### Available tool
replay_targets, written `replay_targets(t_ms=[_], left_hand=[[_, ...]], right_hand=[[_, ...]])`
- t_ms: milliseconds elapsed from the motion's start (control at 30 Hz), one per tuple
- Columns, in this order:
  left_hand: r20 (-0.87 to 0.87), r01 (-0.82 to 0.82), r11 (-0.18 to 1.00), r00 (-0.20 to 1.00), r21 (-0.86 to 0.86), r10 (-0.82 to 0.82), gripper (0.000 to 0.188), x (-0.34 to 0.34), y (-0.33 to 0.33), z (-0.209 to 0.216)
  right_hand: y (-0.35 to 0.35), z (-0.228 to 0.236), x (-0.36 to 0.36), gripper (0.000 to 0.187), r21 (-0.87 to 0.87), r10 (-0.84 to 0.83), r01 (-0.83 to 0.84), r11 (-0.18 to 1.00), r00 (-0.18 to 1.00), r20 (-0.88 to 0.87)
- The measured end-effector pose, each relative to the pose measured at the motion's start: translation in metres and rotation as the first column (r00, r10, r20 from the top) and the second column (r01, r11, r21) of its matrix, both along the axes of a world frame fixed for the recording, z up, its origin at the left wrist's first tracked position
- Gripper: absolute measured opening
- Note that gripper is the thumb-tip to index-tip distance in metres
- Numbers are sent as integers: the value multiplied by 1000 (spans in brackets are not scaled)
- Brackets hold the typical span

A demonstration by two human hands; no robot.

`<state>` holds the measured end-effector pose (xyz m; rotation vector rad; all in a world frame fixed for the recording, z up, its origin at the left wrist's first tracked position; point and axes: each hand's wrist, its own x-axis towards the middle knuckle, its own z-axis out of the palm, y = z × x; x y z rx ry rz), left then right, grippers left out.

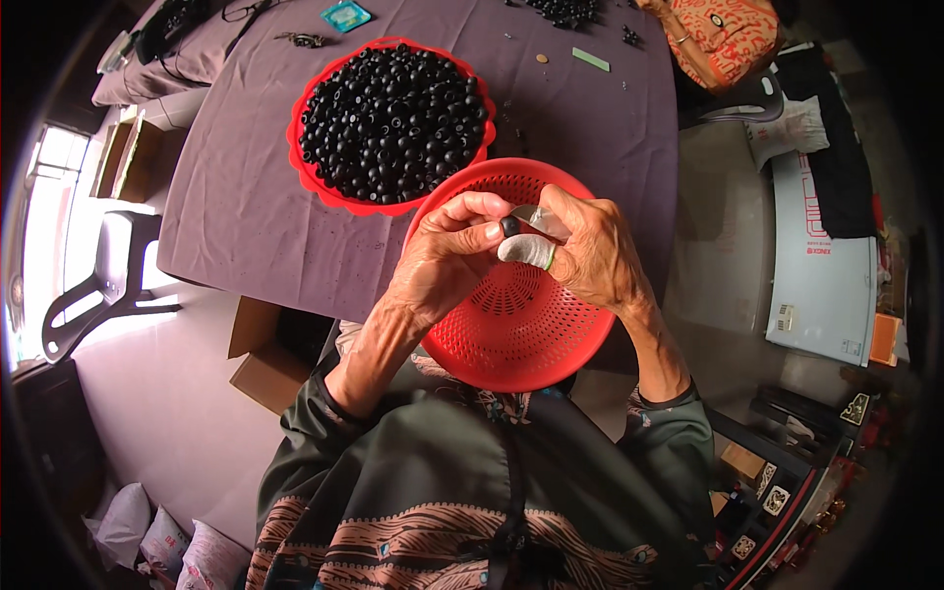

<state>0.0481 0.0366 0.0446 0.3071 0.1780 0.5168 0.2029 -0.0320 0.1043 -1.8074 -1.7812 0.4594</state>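
Observation:
Over a red perforated plastic basket [521,344], my two hands meet. My left hand [447,251] pinches a small black rounded piece [509,226] between thumb and fingers. Held in my right hand [595,246] is a small shiny blade [541,220], its tip close to the black piece; the handle, if any, is hidden in the fist. A white cloth finger cover [526,251] with a green edge sits on my right thumb. Just beyond, a red scalloped bowl [295,147] is heaped with similar black pieces [393,118].
The table wears a purple-grey cloth [236,197]. Across it lie more black pieces [565,10], a green strip [591,60] and a blue packet [345,16]. Another person's arm [688,44] shows at the far right. A cardboard box [270,374] stands lower left, near a dark chair [108,275].

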Motion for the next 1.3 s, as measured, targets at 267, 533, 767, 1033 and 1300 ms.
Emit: replay_targets(t_ms=[267,533,767,1033,1300], left_hand=[[-36,-33,998,999,51,35,15,-1,1,-3],[-74,-49,997,996,61,53,15,-2,-1,-1],[-85,-76,995,993,72,82,14,-1,-2,-3],[-101,-106,992,988,71,113,14,-1,-7,-4],[-143,-87,995,985,38,92,12,1,-9,-5]], right_hand=[[2,1,-2,53,-18,30,-30,999,1000,-4],[0,0,-3,51,-18,36,-35,999,997,63],[-1,-5,-3,47,23,47,-50,998,991,126],[-3,-6,-4,45,53,49,-60,997,981,187],[-6,-16,-1,40,108,124,-153,982,964,236]])
